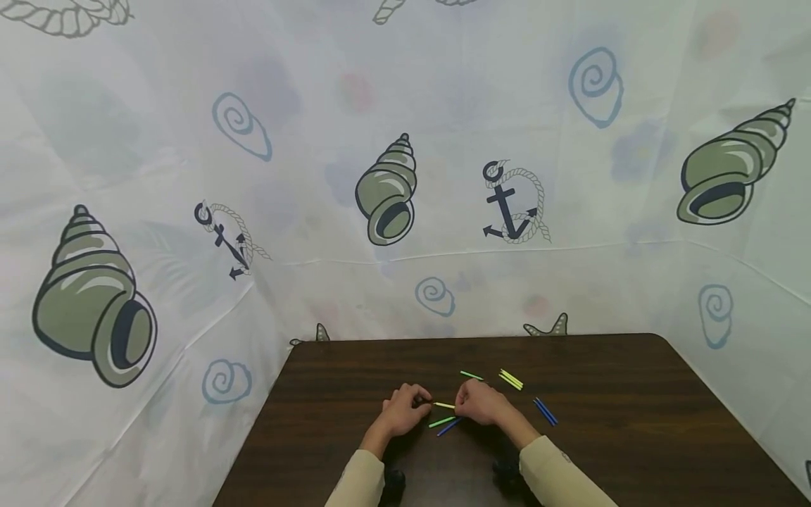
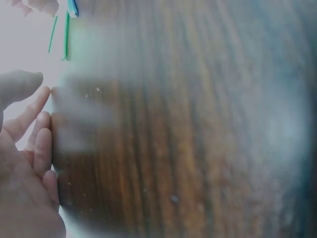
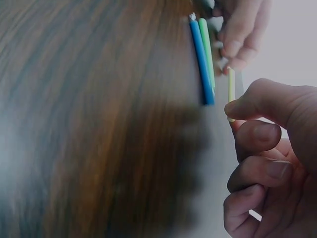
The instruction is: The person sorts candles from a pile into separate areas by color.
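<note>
My right hand (image 1: 479, 403) pinches one end of a thin yellow stick (image 3: 231, 87) between thumb and index finger, its other fingers curled. The stick's free end points toward my left hand (image 1: 403, 410), whose fingertips are close to it; whether they touch it I cannot tell. In the left wrist view the fingers (image 2: 43, 144) of that hand are fairly straight, with nothing visible in them. A green stick (image 3: 207, 52) and a blue stick (image 3: 200, 62) lie side by side on the table, between the hands. The blue one shows a pale, frayed-looking tip.
Beyond my right hand lie another green stick (image 1: 472, 376) and a small group of yellow sticks (image 1: 510, 379). Blue sticks (image 1: 545, 411) lie to the right. The dark wooden table (image 1: 633, 436) meets a patterned white cloth (image 1: 469, 91) behind it.
</note>
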Motion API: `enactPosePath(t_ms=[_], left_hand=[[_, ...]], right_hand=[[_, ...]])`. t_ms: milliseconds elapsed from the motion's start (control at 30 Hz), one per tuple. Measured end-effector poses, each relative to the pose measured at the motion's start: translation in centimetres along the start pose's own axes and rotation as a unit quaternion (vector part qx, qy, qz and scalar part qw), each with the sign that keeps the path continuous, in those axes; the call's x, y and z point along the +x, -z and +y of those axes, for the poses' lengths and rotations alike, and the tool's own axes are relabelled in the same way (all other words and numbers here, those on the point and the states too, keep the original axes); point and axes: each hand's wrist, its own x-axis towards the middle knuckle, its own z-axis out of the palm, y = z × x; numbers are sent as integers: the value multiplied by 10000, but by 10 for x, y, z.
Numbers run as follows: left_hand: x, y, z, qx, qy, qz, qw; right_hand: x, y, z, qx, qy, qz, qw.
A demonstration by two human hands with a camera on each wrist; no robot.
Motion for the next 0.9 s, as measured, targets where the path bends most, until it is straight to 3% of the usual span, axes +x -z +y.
enactPosePath(t_ms=[233, 467, 700, 900], left_hand=[[-10, 9, 10, 23, 30, -191, 9998], [-11, 9, 0, -58, 177, -491, 9986], [-5, 0, -15, -201, 244, -610, 9976], [-4, -4, -17, -302, 198, -651, 9972]], right_hand=[[-8, 12, 16, 254, 236, 196, 9992], [-14, 33, 34, 659, 537, 240, 9961], [-18, 57, 53, 777, -13, 663, 9948], [-19, 71, 74, 761, -548, 1241, 9878]])
